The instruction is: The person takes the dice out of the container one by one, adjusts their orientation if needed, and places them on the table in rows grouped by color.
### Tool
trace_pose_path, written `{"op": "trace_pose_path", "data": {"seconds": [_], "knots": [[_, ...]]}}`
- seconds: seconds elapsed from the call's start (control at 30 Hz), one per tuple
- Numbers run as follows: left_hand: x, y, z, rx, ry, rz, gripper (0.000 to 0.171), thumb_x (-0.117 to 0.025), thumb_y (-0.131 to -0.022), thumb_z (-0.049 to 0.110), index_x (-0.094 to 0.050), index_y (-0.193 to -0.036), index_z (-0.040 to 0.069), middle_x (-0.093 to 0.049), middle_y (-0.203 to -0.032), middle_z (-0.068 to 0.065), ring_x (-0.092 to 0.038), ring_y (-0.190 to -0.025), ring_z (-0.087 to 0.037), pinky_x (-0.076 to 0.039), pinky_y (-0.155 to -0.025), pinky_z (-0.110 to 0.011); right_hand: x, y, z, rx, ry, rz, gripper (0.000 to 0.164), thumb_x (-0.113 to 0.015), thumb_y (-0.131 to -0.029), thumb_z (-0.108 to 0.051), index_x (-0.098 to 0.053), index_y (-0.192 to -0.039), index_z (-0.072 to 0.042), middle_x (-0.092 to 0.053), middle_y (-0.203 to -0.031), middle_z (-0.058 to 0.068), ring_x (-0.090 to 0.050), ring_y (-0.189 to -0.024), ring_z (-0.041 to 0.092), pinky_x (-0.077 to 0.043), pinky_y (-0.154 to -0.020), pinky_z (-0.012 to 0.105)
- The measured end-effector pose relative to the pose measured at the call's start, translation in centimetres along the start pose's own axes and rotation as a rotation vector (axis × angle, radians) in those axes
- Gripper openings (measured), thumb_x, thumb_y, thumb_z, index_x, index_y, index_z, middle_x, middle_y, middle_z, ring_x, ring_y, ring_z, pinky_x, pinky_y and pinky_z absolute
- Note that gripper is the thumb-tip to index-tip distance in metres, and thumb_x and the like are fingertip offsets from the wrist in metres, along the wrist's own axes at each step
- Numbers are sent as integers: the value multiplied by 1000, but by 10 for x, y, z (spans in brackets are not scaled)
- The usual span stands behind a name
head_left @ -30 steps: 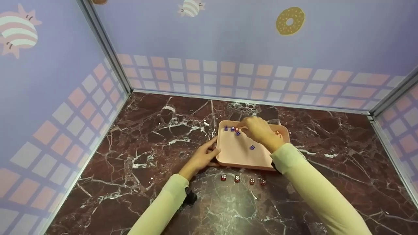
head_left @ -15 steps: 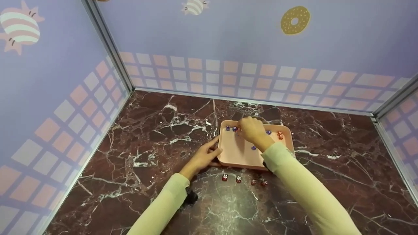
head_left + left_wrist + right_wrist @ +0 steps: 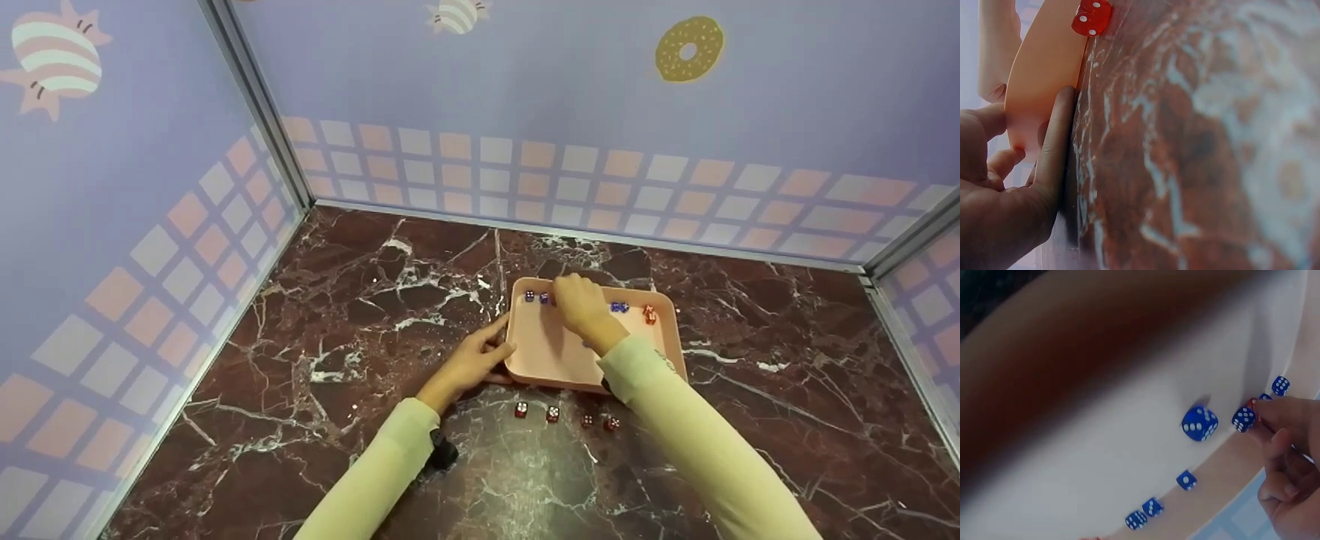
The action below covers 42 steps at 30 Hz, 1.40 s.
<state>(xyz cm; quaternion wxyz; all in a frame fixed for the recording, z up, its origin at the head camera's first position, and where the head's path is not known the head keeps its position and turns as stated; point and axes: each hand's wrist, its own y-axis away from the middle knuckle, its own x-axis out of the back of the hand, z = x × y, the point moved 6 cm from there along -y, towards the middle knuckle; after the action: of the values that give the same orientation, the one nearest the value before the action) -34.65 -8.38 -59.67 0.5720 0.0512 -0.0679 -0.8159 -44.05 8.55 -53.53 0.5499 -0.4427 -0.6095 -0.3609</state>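
Note:
In the head view, a shallow pink tray (image 3: 559, 371) lies on the table. My left hand (image 3: 469, 364) holds its left side; in the left wrist view the thumb rests at the rim and a finger lies along the outer wall. My right hand (image 3: 581, 304) reaches over the tray's far side, fingers curled. The right wrist view has its thumb and finger pinching a red die (image 3: 1252, 404), mostly hidden, with a blue die (image 3: 1243, 419) close in front. Another blue die (image 3: 1199, 423) sits apart on the tray floor. Red dice (image 3: 650, 315) lie at the tray's right end.
Several red dice stand in a row before the tray, among them one die (image 3: 521, 409) at the left end and one (image 3: 613, 424) at the right. Patterned panels (image 3: 480, 172) close off the back and sides of the marbled table (image 3: 390, 322).
My right hand has shifted left along the tray's far side and now covers the red die there. Blue dice to its right have come into sight. The left hand stays on the tray.

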Motion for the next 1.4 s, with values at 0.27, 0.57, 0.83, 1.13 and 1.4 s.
{"op": "trace_pose_path", "data": {"seconds": [0.27, 0.57, 0.83, 1.13, 1.4], "knots": [[0, -2, 3, -2, -26, 10, 63, -60, -109, 14, -36, -167, 20, -54, -112, -14, -63, -92, -21, -71, -78, -43, 4, 15, -10, 219, 37, 10, 31, -76, -81, 4, -59, -60, -11, -63, -68, 9, -59, -65, 32, -59, -61, 51], [-1, 0, -2, 21, -30, 17, 63, -59, -110, 13, -34, -167, 17, -53, -111, -15, -62, -92, -21, -71, -78, -43, 2, 36, -15, 266, -17, -28, 25, -74, -80, 5, -64, -63, -10, -62, -68, 5, -55, -60, 26, -55, -54, 44], [-1, -1, -2, 22, -21, 15, 63, -59, -110, 14, -33, -168, 16, -53, -118, -17, -65, -95, -24, -71, -81, -45, 5, 51, -17, 310, -34, 13, 29, -70, -71, 11, -59, -58, -11, -57, -63, 2, -46, -58, 21, -49, -50, 39], [1, 0, -2, 9, -16, 22, 63, -59, -110, 15, -34, -168, 17, -55, -119, -20, -65, -98, -27, -70, -83, -47, 4, 69, -19, 345, -13, -40, 22, -76, -76, 5, -67, -64, -12, -63, -65, 2, -53, -60, 22, -55, -53, 42], [0, 0, 0, 11, -40, 28, 62, -58, -110, 15, -34, -168, 16, -57, -118, -22, -69, -93, -27, -71, -80, -46, 6, 77, -18, 340, -24, -27, 21, -79, -79, 0, -69, -65, -12, -66, -66, 2, -57, -59, 23, -56, -53, 40]]}}
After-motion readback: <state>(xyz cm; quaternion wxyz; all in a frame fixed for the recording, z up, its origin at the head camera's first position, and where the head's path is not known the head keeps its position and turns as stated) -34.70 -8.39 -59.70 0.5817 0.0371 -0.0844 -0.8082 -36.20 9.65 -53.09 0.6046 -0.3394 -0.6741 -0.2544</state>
